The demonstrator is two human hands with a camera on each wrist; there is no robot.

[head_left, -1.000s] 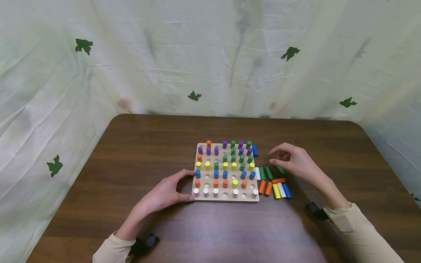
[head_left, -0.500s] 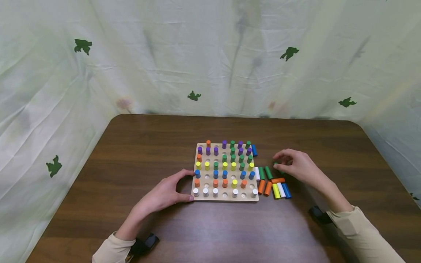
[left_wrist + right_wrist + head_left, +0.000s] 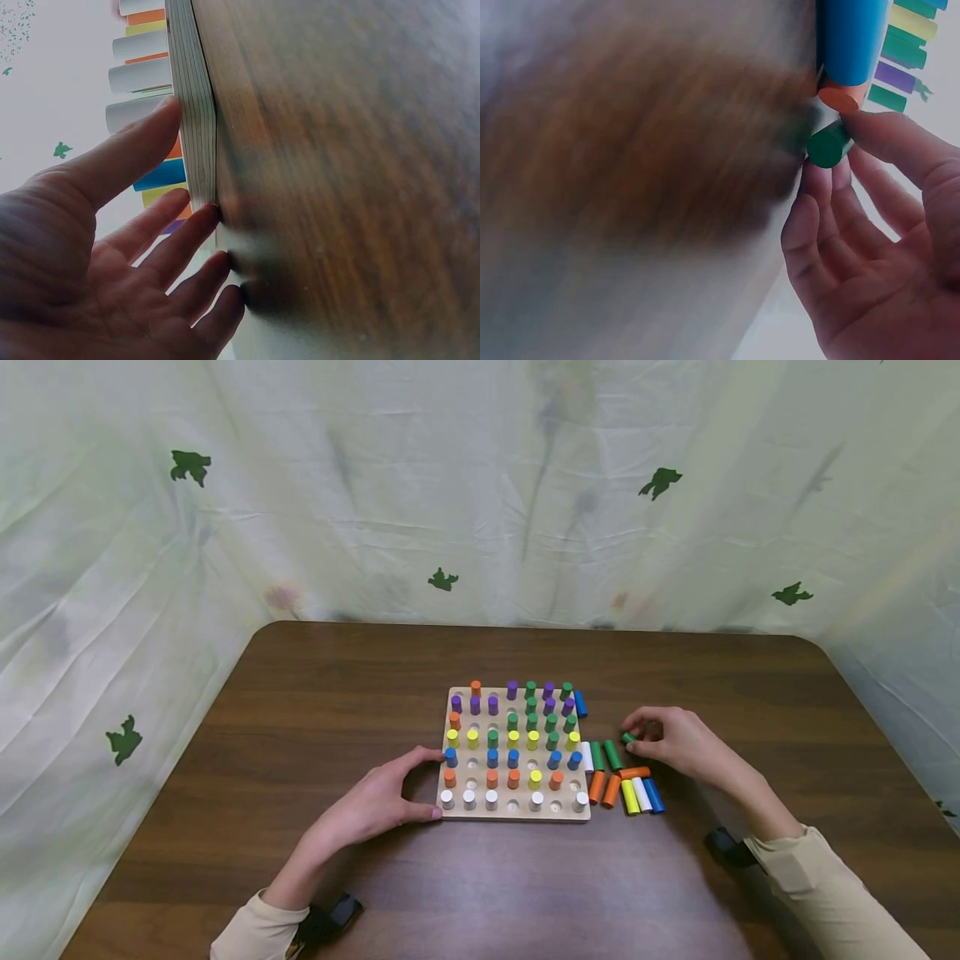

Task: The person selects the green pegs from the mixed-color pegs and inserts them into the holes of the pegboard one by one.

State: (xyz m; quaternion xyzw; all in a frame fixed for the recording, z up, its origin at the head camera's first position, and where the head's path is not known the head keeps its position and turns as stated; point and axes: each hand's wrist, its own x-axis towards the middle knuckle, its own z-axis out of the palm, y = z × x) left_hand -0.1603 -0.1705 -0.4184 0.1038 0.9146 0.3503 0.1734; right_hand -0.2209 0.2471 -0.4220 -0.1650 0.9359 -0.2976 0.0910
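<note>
A wooden pegboard (image 3: 498, 815) stands on the table, its rows partly filled with white, orange, yellow, blue, green and purple pegs. My left hand (image 3: 378, 796) rests against its left side, thumb at the front corner and index finger farther up. In the left wrist view, the thumb and fingertips touch the board's edge (image 3: 195, 112), the fingers only slightly bent. Right of the board, my right hand (image 3: 672, 743) pinches a green peg (image 3: 829, 146) between thumb and fingers, low over the table and close to the loose pegs.
Loose pegs lie along the board's right side: a white peg (image 3: 587, 757), green pegs (image 3: 597, 755), orange pegs (image 3: 611, 791), a yellow peg (image 3: 631, 797) and blue pegs (image 3: 655, 795). Another blue peg (image 3: 581, 703) lies by the far right corner. A pale curtain (image 3: 480, 485) hangs behind the brown table (image 3: 360, 668).
My right hand has moved slightly right and toward me, down to the green peg lying on the table, and now pinches it. The left hand has stayed at the board.
</note>
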